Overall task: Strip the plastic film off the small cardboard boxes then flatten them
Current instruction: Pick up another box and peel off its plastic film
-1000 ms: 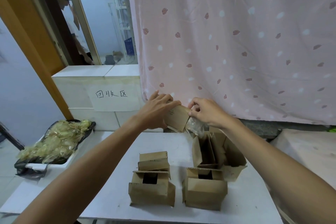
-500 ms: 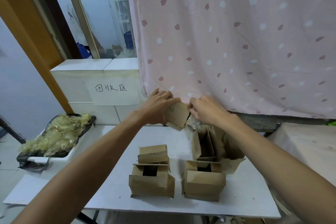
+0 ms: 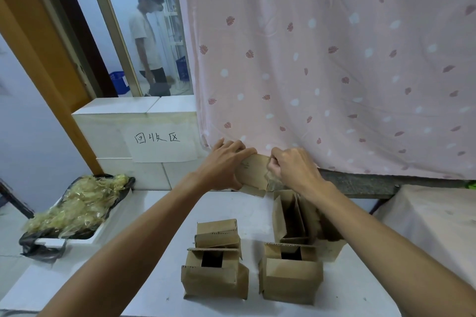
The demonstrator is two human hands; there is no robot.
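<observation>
While both arms reached out over the white worktop [image 3: 239,211], the left hand [image 3: 226,166] gripped a small cardboard box [image 3: 253,171], held in the air above the worktop's far edge w/ fingers curled over its top; thumb not visible. The right hand [image 3: 296,170] sat just beside it at the box's right end, fingers curled tight, pinching a bit of clear plastic film [image 3: 274,184] that hung crumpled below the knuckles, against the box's lower right corner. A flap stuck out loose under the box.

Four more boxes stood on the worktop, nearer the camera. The front-left box [image 3: 215,279] was upright w/ a dark square opening on top, & a lower box [image 3: 219,235] sat right behind, touching it. The front-right box [image 3: 291,279] stood apart from those two, also open on top. Behind it a taller opened box [image 3: 289,216] stood w/ flaps up, partly under the right forearm.

At the worktop's left edge a white tray [image 3: 51,242] lined w/ a black bag [image 3: 38,249] was heaped w/ yellowish film scraps [image 3: 79,203]. Behind it was a white tiled ledge [image 3: 123,110] w/ a handwritten paper sign [image 3: 162,144] on its front. A pink curtain [image 3: 334,64] w/ leaf print & pale dots hung behind the hands. In the bkgd opening at left, a person [image 3: 146,41] in a light T-shirt stood side-on.
</observation>
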